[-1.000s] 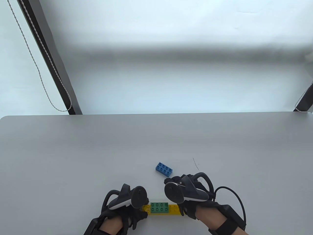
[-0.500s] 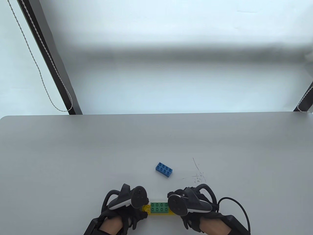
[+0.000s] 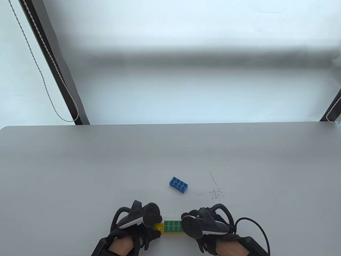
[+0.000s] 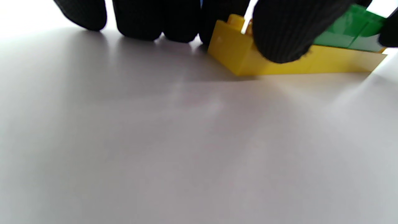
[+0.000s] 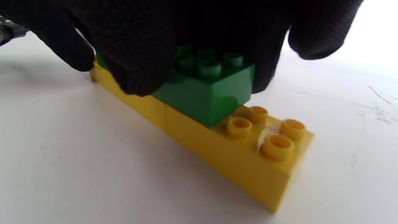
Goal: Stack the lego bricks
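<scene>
Two yellow bricks (image 3: 159,228) lie end to end near the table's front edge, with a green brick (image 3: 173,225) pressed on across their joint. My left hand (image 3: 149,226) holds the row's left end; in the left wrist view the thumb (image 4: 279,34) presses the yellow brick (image 4: 236,59). My right hand (image 3: 192,228) covers the row's right end. In the right wrist view its fingers (image 5: 136,59) grip the green brick (image 5: 205,93) on both sides, on the yellow row (image 5: 248,155). A blue brick (image 3: 179,184) lies loose behind both hands.
The grey table (image 3: 80,173) carries faint scratch marks (image 3: 215,192) to the right of the blue brick. A black cable (image 3: 262,232) trails from my right wrist. A dark post with a bead chain (image 3: 53,66) stands behind the table's far left edge.
My right hand has moved back toward me and left, from beside the blue brick onto the green brick and the row's right end. My left hand and the bricks have stayed put.
</scene>
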Available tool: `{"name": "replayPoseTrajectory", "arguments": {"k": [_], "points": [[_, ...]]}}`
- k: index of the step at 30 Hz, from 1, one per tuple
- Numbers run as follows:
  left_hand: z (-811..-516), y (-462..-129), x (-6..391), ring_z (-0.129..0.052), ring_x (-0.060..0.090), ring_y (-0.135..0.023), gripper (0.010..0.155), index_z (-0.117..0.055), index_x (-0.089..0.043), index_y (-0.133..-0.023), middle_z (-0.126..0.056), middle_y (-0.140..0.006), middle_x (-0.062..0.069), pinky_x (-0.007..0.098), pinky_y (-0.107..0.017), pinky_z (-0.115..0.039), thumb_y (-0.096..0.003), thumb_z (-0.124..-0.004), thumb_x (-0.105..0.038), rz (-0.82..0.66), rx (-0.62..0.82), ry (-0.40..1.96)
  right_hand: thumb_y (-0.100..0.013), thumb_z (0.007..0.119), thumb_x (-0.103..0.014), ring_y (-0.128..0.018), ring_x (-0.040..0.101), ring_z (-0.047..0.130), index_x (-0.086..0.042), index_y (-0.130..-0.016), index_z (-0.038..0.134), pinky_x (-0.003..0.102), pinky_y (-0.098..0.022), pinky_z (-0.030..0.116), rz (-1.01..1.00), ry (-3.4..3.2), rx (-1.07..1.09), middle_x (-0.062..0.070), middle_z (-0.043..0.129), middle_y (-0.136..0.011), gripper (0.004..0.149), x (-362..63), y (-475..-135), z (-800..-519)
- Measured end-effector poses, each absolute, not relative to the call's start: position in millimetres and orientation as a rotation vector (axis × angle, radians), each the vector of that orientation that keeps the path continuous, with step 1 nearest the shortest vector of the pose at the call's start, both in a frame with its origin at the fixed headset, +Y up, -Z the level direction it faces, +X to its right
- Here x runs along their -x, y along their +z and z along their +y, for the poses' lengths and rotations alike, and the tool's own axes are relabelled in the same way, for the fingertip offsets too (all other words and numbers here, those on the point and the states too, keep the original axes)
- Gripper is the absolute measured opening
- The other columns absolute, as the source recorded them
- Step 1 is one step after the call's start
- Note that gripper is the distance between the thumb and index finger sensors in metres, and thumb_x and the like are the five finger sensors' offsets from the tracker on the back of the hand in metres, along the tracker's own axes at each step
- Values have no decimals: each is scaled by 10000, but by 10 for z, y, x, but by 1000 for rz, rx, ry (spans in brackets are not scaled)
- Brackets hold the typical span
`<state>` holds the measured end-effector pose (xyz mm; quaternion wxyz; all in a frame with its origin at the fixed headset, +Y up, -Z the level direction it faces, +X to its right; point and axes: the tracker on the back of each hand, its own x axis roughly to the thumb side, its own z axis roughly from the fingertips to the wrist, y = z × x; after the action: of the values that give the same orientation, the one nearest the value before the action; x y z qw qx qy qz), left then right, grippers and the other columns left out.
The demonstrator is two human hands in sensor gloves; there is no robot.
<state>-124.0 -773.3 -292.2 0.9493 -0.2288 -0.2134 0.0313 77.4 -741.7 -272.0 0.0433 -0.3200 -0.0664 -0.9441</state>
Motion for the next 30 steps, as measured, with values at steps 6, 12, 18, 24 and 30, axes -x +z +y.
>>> {"name": "replayPoseTrajectory", "arguments": {"k": [6,12,18,24,30], "points": [[-7733,-2922,1239,-621,297,-913,642,-635,-316,-947,-605,-1038,30,602,-699,-570,-373,-809,-544,-434,463,66,-272,965,-335,-638,326,1003,-148,-870,738,573,-536,790,-208,-2892,979,99,916,-806,667,-771,-2730,-7409],[-7734,-2921,1238,-622,298,-912,641,-635,-317,-946,-606,-1037,32,602,-698,-571,-372,-811,-543,-432,462,66,-278,956,-328,-646,330,997,-145,-872,734,571,-536,789,-233,-2900,958,102,911,-810,660,-767,-2734,-7406],[-7733,-2919,1234,-624,300,-912,641,-633,-316,-947,-607,-1037,32,601,-697,-574,-373,-810,-541,-432,461,62,-288,941,-320,-659,341,992,-136,-880,726,574,-533,787,-250,-2901,942,111,903,-821,655,-760,-2734,-7415],[-7735,-2917,1233,-624,298,-913,636,-633,-317,-947,-606,-1037,30,601,-696,-575,-378,-807,-542,-432,462,61,-295,936,-318,-671,349,979,-134,-888,712,583,-538,778,-264,-2913,936,116,889,-833,660,-764,-2735,-7419],[-7736,-2919,1234,-623,298,-912,637,-633,-317,-947,-606,-1037,31,601,-697,-573,-377,-807,-543,-433,464,62,-299,938,-358,-666,347,985,-139,-886,723,585,-535,780,-301,-2944,931,110,898,-830,662,-781,-2783,-7414]]}}
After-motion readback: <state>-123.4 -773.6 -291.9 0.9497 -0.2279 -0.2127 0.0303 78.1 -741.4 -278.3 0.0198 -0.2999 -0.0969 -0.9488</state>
